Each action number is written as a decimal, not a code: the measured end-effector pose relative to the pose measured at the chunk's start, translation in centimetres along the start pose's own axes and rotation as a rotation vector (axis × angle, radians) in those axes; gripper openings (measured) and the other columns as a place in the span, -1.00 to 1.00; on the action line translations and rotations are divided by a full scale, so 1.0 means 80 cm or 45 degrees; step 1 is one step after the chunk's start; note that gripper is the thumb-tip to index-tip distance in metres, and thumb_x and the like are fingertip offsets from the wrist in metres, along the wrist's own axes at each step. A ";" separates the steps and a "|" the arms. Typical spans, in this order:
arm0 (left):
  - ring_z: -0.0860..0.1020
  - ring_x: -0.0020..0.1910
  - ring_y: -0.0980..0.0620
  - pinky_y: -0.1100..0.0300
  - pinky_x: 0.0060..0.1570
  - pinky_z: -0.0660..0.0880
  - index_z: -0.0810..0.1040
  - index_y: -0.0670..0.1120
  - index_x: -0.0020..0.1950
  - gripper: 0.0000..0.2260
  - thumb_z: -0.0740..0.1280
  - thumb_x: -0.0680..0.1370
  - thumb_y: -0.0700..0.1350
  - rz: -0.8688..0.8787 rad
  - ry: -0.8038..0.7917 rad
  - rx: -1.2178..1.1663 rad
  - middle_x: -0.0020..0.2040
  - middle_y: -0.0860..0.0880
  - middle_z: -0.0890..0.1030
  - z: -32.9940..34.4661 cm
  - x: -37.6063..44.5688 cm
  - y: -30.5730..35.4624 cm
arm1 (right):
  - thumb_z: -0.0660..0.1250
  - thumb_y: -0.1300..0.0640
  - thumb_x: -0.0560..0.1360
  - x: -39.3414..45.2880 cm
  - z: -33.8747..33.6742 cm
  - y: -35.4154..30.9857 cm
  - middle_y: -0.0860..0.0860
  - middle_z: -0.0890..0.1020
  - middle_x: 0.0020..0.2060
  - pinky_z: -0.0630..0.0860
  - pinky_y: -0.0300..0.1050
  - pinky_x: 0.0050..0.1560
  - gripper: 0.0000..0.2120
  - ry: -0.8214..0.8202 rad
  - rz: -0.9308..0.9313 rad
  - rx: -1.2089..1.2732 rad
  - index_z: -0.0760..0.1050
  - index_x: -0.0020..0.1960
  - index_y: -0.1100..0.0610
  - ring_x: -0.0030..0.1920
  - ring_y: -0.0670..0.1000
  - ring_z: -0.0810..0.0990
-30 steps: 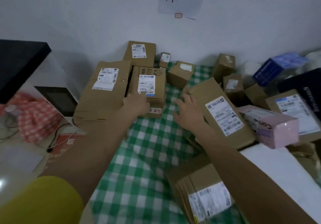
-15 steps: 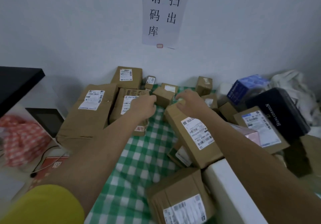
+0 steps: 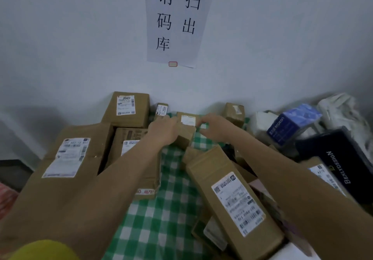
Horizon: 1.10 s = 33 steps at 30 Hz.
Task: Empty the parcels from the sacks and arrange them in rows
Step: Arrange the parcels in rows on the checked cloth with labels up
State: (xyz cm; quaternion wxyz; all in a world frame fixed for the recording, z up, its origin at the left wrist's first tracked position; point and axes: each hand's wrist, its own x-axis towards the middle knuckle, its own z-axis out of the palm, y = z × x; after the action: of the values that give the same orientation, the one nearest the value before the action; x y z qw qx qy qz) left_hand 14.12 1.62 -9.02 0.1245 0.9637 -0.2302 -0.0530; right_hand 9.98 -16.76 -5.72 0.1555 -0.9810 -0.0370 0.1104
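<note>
Dim, cool, even light is falling across the pale grey-blue wall [image 3: 80, 37], casting only a soft shadow on it at the lower left. Motion blur is smearing the white shipping label on the long brown cardboard parcel [image 3: 238, 201], leaving its fine print unreadable. Wide-angle distortion is stretching both forearms toward the bottom corners, and the crumpled white sack [image 3: 343, 110] at the right edge is blurring.

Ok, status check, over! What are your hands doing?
Both hands, left and right, gripping small brown cardboard parcel near the wall. Long brown labelled box beside the right arm.
</note>
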 end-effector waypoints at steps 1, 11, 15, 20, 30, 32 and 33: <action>0.44 0.22 -0.11 -0.03 0.15 0.48 0.38 -0.06 0.34 -0.67 0.26 0.58 -0.09 -0.006 -0.026 0.003 0.27 -0.12 0.46 0.014 0.025 -0.009 | 0.23 0.10 0.60 0.025 0.004 0.012 0.06 0.51 0.28 0.41 -0.16 0.16 -0.72 -0.052 0.022 -0.036 0.50 0.28 0.09 0.13 0.00 0.51; 0.12 0.51 -0.14 -0.12 0.46 0.16 0.13 -0.08 0.52 -0.33 0.39 0.49 -0.11 0.082 -0.332 0.164 0.52 -0.12 0.17 0.119 0.172 -0.038 | 0.23 0.09 0.60 0.188 0.059 0.111 0.08 0.44 0.36 0.37 -0.04 0.26 -0.61 -0.369 0.115 -0.265 0.34 0.42 0.07 0.28 0.10 0.45; -0.15 0.55 -0.15 -0.15 0.47 -0.11 -0.14 -0.05 0.58 -0.09 0.44 0.46 -0.05 0.154 -0.465 0.269 0.58 -0.11 -0.14 0.152 0.211 -0.046 | 0.26 0.04 0.59 0.245 0.081 0.144 0.08 0.44 0.38 0.40 -0.03 0.26 -0.53 -0.337 0.110 -0.274 0.26 0.47 0.03 0.29 0.10 0.46; -0.09 0.53 -0.16 -0.21 0.46 0.00 -0.09 -0.02 0.57 -0.07 0.47 0.42 0.04 0.203 -0.514 0.339 0.57 -0.09 -0.04 0.176 0.239 -0.054 | 0.27 -0.05 0.57 0.287 0.098 0.165 0.08 0.36 0.43 0.39 0.03 0.30 -0.47 -0.308 0.023 -0.372 0.24 0.48 0.04 0.35 0.13 0.40; 0.05 0.51 -0.12 -0.11 0.33 0.37 0.11 0.03 0.52 -0.16 0.51 0.37 0.03 0.191 -0.465 0.306 0.52 -0.04 0.15 0.191 0.259 -0.061 | 0.47 -0.12 0.39 0.365 0.154 0.208 0.04 0.12 0.52 0.35 0.19 0.36 0.02 -0.225 -0.027 -0.362 -0.18 0.57 -0.08 0.45 0.16 0.22; 0.05 0.51 -0.12 -0.11 0.32 0.38 0.11 0.03 0.51 -0.16 0.51 0.36 0.03 0.187 -0.466 0.309 0.51 -0.04 0.17 0.193 0.259 -0.061 | 0.49 -0.13 0.37 0.370 0.157 0.209 0.06 0.18 0.50 0.40 0.18 0.31 0.04 -0.215 -0.037 -0.371 -0.17 0.57 -0.07 0.41 0.16 0.29; 0.04 0.51 -0.12 -0.11 0.32 0.38 0.11 0.03 0.51 -0.16 0.51 0.36 0.04 0.184 -0.464 0.311 0.51 -0.04 0.17 0.195 0.258 -0.062 | 0.49 -0.13 0.36 0.371 0.158 0.209 0.08 0.22 0.47 0.43 0.16 0.28 0.05 -0.212 -0.043 -0.389 -0.16 0.57 -0.05 0.38 0.16 0.34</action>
State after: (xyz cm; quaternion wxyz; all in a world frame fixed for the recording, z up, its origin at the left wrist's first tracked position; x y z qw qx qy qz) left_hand 32.11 -6.92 -26.26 -0.0333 0.9271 -0.3222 -0.1888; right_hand 36.58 -25.67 -28.74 0.0028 -0.9799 -0.0827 0.1816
